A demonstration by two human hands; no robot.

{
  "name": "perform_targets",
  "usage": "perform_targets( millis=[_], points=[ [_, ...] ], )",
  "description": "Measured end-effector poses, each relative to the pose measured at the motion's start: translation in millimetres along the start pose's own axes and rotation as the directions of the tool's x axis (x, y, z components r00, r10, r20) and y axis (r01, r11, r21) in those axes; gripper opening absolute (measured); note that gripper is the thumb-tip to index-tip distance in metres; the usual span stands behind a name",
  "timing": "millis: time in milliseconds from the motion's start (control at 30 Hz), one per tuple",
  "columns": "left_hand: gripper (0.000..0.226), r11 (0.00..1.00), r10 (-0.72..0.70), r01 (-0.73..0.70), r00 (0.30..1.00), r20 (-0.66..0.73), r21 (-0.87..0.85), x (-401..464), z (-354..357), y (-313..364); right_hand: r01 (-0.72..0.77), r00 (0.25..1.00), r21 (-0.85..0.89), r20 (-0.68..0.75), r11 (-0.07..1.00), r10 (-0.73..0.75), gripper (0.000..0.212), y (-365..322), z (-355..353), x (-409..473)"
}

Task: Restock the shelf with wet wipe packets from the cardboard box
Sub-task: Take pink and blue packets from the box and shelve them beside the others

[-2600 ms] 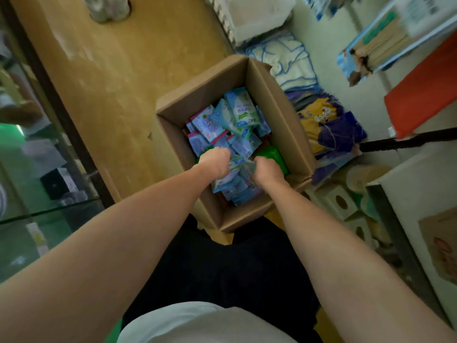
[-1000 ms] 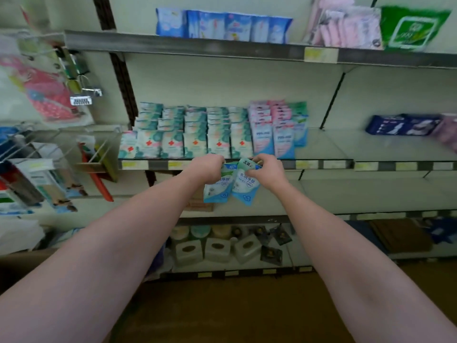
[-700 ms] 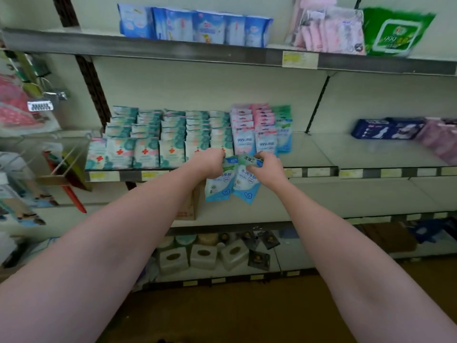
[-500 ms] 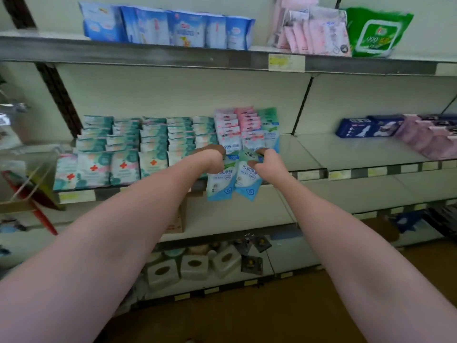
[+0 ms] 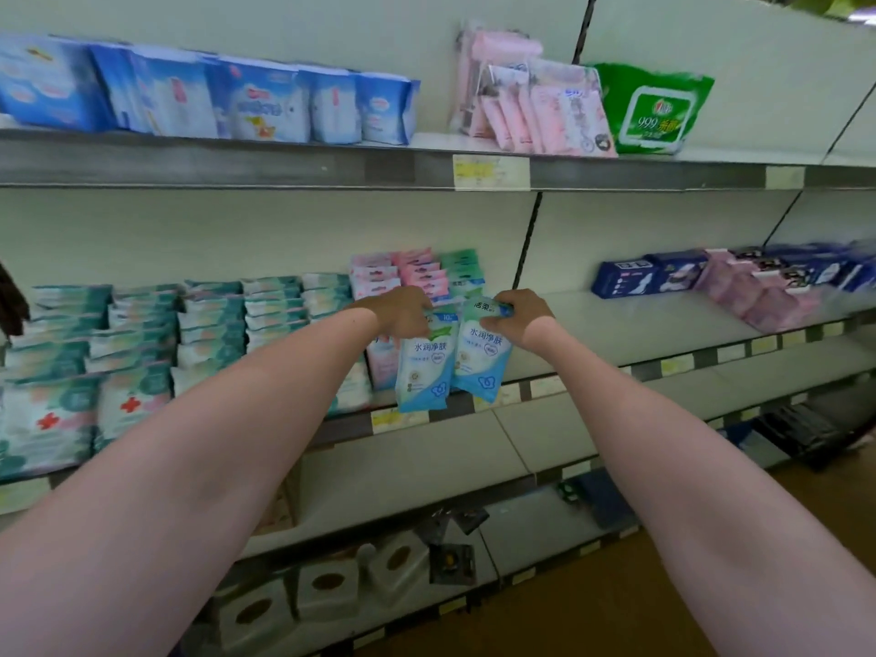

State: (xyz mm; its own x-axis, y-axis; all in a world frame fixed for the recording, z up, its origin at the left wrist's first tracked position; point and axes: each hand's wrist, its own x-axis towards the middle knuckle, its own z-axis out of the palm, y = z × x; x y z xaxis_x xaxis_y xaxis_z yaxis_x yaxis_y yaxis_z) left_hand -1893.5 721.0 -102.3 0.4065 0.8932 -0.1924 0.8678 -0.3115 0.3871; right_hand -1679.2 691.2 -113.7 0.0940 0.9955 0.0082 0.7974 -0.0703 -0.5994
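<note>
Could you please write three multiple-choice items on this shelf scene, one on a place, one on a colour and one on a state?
1. Where does the big green pack stand?
A. on the top shelf, right of the pink packs
B. on the bottom shelf
C. in the left hand

2. What colour are the boxes on the right of the middle shelf?
A. yellow
B. dark blue
C. red

3. How are the two wipe packets held?
A. both in one hand
B. lying flat on open palms
C. one hanging from each hand

Answers:
1 A, it sits on the top shelf beside the pink packs.
2 B, they are dark blue.
3 C, the left hand grips one wipe packet, the right hand the other wipe packet.
</note>
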Motion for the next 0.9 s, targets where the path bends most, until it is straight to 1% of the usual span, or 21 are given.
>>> perform_targets(
  millis=[67,200,233,367,467,600,667,733,833,900],
  points=[
    [0.062,1.0,-0.004,0.004,1.0,-0.004,0.015,14.0,-3.5,9.4,0.021,0.999,-0.003,0.025,1.0,-0.02,0.052,11.3,-12.4,17.9],
    [0.062,0.997,-0.071,0.071,0.997,0.005,0.023,41.1,-4.8,26.3,0.067,0.994,0.006,0.089,0.998,-0.067,0.026,32.0,-30.4,47.5],
    [0.063,0.997,-0.08,0.08,0.997,0.01,0.024,47.0,-3.9,29.9,0.082,0.99,0.006,0.119,0.997,-0.082,0.025,35.8,-31.6,52.9],
    [0.065,0.989,-0.144,0.142,0.989,0.047,0.03,63.6,-1.5,39.8,0.163,0.967,0.02,0.193,0.986,-0.163,0.041,50.5,-21.1,80.4],
    [0.068,0.983,-0.183,0.179,0.978,0.097,0.05,69.7,-0.9,42.0,0.236,0.948,-0.008,0.221,0.972,-0.229,0.045,54.3,-4.5,100.8],
    [0.069,0.966,-0.255,0.257,0.963,0.082,-0.008,73.7,3.2,43.5,0.3,0.933,0.007,0.208,0.954,-0.294,0.048,50.2,8.9,126.3],
    [0.069,0.957,-0.282,0.286,0.957,0.066,-0.05,74.8,6.3,47.4,0.306,0.933,0.008,0.196,0.952,-0.302,0.046,49.2,11.4,138.4],
    [0.07,0.948,-0.311,0.313,0.95,0.041,-0.063,76.1,11.0,51.8,0.313,0.938,-0.039,0.171,0.949,-0.302,0.048,51.5,13.2,149.6],
    [0.07,0.941,-0.332,0.332,0.943,0.009,-0.062,79.9,18.9,59.3,0.302,0.941,-0.111,0.192,0.947,-0.278,0.058,58.9,12.7,161.0],
    [0.071,0.937,-0.34,0.339,0.94,-0.001,-0.082,85.7,23.9,64.0,0.302,0.935,-0.103,0.228,0.948,-0.274,0.065,65.1,10.0,164.5]
  ],
)
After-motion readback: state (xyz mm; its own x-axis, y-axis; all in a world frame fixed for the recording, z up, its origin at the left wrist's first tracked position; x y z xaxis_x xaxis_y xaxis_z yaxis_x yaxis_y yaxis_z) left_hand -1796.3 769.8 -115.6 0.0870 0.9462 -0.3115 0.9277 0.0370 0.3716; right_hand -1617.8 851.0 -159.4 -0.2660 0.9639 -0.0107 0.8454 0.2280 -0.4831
